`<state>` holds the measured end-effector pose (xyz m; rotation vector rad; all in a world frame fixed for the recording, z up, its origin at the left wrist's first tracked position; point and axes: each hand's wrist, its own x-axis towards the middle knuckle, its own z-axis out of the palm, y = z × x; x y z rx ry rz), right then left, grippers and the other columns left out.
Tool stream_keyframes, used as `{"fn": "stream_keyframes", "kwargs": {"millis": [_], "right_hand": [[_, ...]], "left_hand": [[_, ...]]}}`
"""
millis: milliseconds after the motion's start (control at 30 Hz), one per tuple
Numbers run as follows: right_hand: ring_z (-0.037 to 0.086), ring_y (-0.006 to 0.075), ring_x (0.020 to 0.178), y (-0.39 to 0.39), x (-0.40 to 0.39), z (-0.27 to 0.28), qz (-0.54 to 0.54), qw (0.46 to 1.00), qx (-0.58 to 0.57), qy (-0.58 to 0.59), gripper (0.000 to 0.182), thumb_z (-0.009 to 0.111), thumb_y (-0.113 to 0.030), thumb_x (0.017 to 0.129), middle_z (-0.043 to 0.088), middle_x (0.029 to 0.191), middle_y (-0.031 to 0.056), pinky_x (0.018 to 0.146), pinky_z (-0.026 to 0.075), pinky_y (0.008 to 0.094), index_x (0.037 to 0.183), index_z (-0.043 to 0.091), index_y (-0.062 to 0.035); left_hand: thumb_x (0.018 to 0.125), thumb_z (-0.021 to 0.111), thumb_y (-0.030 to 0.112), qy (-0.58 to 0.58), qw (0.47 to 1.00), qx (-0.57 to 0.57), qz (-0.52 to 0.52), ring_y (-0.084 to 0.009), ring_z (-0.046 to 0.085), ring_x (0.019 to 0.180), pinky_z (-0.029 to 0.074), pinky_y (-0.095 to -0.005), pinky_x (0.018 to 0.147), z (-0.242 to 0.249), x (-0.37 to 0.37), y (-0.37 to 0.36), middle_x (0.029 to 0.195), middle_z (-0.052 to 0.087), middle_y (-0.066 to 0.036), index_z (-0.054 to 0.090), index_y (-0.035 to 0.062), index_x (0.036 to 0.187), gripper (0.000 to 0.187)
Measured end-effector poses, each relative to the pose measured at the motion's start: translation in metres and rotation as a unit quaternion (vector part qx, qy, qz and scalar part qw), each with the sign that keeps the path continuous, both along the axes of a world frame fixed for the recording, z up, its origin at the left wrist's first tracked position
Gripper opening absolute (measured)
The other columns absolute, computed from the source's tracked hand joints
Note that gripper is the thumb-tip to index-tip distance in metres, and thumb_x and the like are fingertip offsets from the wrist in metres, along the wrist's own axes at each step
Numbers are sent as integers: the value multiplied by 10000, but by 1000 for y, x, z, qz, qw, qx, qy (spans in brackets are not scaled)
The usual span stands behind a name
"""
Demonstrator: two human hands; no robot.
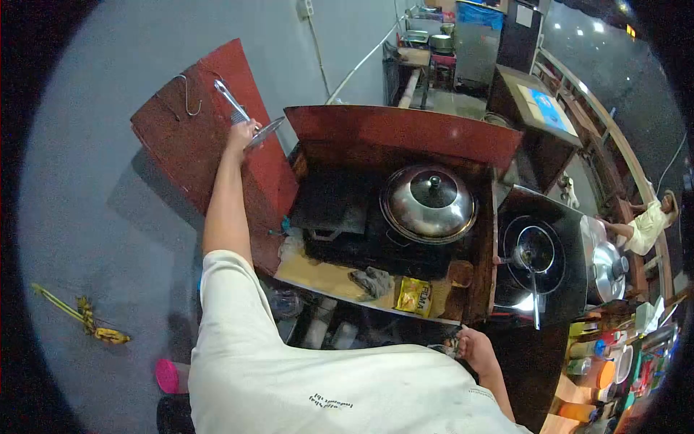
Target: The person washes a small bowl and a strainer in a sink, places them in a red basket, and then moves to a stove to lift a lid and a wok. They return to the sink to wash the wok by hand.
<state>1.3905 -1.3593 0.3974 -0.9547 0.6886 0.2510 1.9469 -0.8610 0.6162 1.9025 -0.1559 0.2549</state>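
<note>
My left hand (243, 134) is raised at the red board (271, 173), its fingers closed round a metal utensil (264, 133) with a flat round end. Just above that hand, a shiny metal handle (230, 98) lies against the board. Low at the right, my right hand (477, 349) is closed beside the counter's front edge; what it grips, if anything, is too small to make out. Between the hands, a lidded wok (432, 202) sits on the black stove. A grey cloth (374, 282) and a yellow packet (414, 296) lie on the ledge before it.
At the right are a pan (535, 247) with a ladle, a lidded silver pot (607, 271) and several jars (600, 375). A person in light clothes (650, 224) is farther right. Bananas (112, 335) lie at the far left. Hooks (189, 98) hang on the board.
</note>
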Motion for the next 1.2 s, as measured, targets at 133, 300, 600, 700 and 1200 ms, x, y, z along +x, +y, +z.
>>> {"fn": "stream_keyframes", "kwargs": {"millis": [133,300,600,700,1200], "right_hand": [[480,82,548,-10,-6,-12,1,1000,-9,20,153,551,-190,901,512,626,-38,498,385,246,852,605,-55],[408,69,486,-15,-11,16,-19,999,-4,36,147,554,-210,889,441,586,-60,474,366,248,806,573,-89],[461,129,482,-44,-18,-22,-11,998,-36,50,249,582,-311,938,484,563,-32,519,423,325,843,576,-81],[460,120,467,-41,-18,-18,-19,997,-46,59,263,586,-331,938,485,568,-42,510,423,312,853,574,-83],[466,165,533,-160,-137,-97,-221,966,64,115,555,497,-592,924,491,626,-4,607,455,369,925,594,-45]], "left_hand": [[1004,483,257,-20,998,56,35,-183,624,510,520,-341,436,-5,8,5,658,591,-77,669,17,916,317],[988,495,236,-58,995,61,51,-173,609,520,529,-339,429,12,10,4,709,606,-65,665,3,909,299],[994,494,248,-8,998,38,44,-187,598,499,523,-351,426,14,23,20,683,600,-72,669,14,904,306],[960,558,275,24,998,31,41,-171,627,640,539,-357,516,5,9,12,822,666,-75,701,27,961,286],[911,552,504,-55,873,266,405,-332,680,939,504,-420,851,-77,-127,-49,1011,707,-196,712,-1,1036,544]]}}
